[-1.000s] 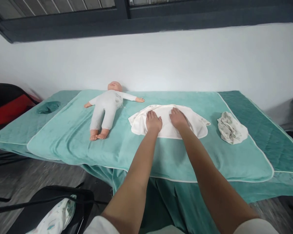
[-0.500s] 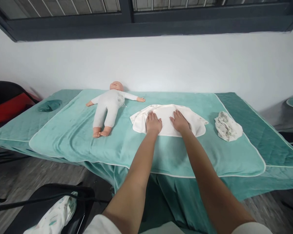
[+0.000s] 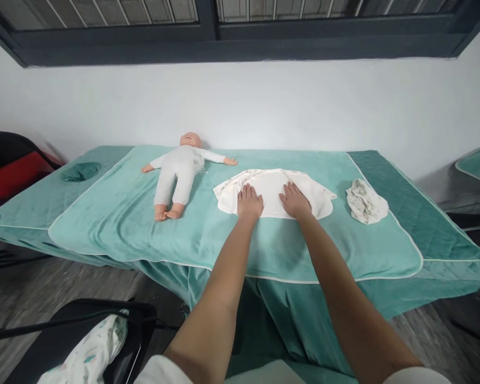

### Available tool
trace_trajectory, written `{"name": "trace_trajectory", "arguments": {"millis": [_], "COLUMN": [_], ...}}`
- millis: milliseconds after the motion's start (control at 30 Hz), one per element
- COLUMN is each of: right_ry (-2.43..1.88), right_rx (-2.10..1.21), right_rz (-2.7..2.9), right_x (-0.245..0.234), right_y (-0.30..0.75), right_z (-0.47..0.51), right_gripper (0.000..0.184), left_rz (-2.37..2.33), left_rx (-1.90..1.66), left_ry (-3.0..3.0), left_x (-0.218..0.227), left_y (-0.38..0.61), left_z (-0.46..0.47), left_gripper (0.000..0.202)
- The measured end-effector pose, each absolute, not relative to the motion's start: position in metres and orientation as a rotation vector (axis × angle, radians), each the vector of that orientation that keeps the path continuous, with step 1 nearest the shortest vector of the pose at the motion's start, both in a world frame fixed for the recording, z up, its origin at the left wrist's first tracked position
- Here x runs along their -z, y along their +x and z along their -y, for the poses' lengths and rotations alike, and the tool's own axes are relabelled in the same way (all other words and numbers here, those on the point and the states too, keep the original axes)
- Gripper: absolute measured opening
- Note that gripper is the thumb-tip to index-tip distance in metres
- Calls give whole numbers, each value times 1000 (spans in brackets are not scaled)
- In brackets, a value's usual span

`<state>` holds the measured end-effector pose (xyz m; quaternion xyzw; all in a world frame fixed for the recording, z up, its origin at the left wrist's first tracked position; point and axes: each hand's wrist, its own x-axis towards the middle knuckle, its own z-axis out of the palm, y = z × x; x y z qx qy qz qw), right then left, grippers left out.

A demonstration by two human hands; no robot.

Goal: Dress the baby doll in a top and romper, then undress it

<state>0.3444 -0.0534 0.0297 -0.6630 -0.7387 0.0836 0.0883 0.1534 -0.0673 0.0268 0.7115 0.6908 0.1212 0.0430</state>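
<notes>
A white cloth garment [image 3: 272,193] with a faint print along its edges lies spread on the green bed cover [image 3: 208,240]. My left hand [image 3: 249,202] rests flat on its left part, palm down. On its right part lies my right hand [image 3: 295,201], also flat with the fingers stretched out. Neither hand grips anything. Left of the garment, a baby doll [image 3: 180,170] in white lies on its back, arms spread. To the right sits a crumpled white printed cloth [image 3: 367,201].
A black chair [image 3: 76,314] with a printed cloth [image 3: 94,349] on it stands at the lower left. A black and red chair [image 3: 14,170] is at the far left. Behind the bed rises a white wall [image 3: 264,106] under a dark window frame [image 3: 240,45].
My hands stay flat on the garment in nearly the same place. The view has shifted slightly. The doll and the crumpled cloth lie as before.
</notes>
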Motion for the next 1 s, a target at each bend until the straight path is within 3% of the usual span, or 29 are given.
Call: {"name": "trace_trajectory", "arguments": {"millis": [267, 433, 733, 1000], "right_ry": [-1997, -1937, -1782, -1669], "right_rx": [-222, -144, -2, 44], "right_rz": [2219, 2239, 2155, 2090], "right_x": [-32, -30, -25, -17], "right_y": [344, 345, 346, 341], "right_z": [61, 69, 112, 141], "right_gripper": [65, 62, 47, 40], "left_rz": [-2121, -2735, -2459, -2595], "left_rx": [-691, -813, -743, -827], "left_ry": [2363, 1480, 1803, 1653], "left_x": [-38, -36, -17, -17], "left_y": [111, 45, 7, 2], "left_z": [76, 72, 54, 32], "left_gripper": [42, 41, 26, 26]}}
